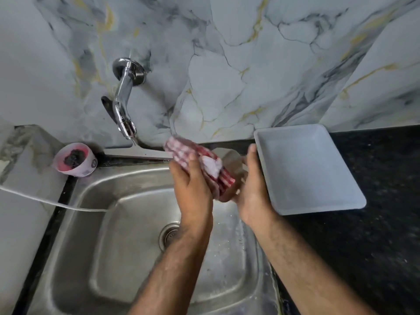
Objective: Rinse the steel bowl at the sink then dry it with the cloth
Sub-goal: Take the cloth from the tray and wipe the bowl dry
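Your left hand (193,178) is closed around a red and white checked cloth (197,160) and presses it against the steel bowl (231,160), which you hold above the far right corner of the sink (109,235). Your right hand (252,189) grips the bowl from its right side, thumb up along the rim. The bowl is blurred and mostly hidden by the cloth, so its tilt is not clear. Just to the right of your right hand, a white rectangular tray (306,169) lies on the dark counter (375,223). The tap (123,103) comes out from the marble wall at the far left, and a small pink cup (73,159) with something dark inside stands at the far left corner of the sink
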Demonstrator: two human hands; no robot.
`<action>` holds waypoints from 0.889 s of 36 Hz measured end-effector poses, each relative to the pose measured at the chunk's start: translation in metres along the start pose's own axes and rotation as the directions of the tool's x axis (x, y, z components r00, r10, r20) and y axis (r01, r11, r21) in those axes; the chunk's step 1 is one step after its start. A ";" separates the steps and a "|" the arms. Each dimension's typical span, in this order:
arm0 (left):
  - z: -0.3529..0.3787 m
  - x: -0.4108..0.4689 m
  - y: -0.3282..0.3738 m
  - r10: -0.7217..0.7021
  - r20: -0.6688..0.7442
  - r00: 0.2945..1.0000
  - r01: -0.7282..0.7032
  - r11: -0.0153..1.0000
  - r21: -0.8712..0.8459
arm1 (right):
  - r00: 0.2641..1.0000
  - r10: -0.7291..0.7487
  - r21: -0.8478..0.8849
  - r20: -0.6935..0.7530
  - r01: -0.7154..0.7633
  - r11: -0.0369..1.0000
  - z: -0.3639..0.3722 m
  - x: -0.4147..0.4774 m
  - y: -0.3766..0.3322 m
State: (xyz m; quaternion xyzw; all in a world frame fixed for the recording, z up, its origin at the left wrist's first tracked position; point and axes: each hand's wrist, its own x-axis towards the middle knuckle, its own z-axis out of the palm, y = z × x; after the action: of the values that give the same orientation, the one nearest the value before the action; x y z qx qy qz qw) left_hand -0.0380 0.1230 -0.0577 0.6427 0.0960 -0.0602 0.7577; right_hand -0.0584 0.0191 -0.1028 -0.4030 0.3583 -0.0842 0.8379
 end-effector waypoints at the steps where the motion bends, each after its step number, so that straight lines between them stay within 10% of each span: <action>1: 0.000 -0.002 -0.001 -0.004 0.109 0.994 0.001 1.000 0.025 | 0.995 -0.009 -0.046 0.096 0.013 0.999 0.002 -0.004 0.000; 6: 0.004 0.000 0.017 -0.266 0.544 0.796 0.388 0.914 -0.122 | 0.914 0.072 0.198 0.399 -0.162 0.967 -0.010 -0.004 -0.010; 12: 0.013 0.021 0.033 -0.222 0.518 0.826 0.121 0.968 0.222 | 0.827 0.132 0.264 0.547 -0.320 0.910 -0.018 -0.004 -0.008; 16: 0.014 0.017 0.042 -0.353 0.545 0.760 0.406 0.913 0.026 | 0.883 0.077 0.362 0.462 -0.267 0.893 -0.020 -0.003 -0.017; 24: 0.000 0.011 0.058 0.028 0.641 0.767 0.504 0.592 -0.629 | 0.919 0.000 0.415 0.395 -0.178 0.892 -0.019 -0.007 -0.037; 28: -0.006 0.029 0.045 0.204 0.506 0.838 -0.103 0.970 -0.221 | 0.894 -0.028 0.395 0.447 -0.169 0.903 -0.015 -0.013 -0.032; 32: 0.014 0.040 0.030 0.492 0.706 0.510 -0.819 0.527 0.224 | 0.888 -0.005 0.375 0.460 -0.189 0.908 -0.002 -0.019 -0.030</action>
State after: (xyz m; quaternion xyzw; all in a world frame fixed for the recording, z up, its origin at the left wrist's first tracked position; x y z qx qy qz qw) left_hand 0.0089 0.1154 -0.0354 0.7606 -0.4164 0.0367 0.4968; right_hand -0.0692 0.0070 -0.0714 -0.2090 0.1475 -0.0210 0.9665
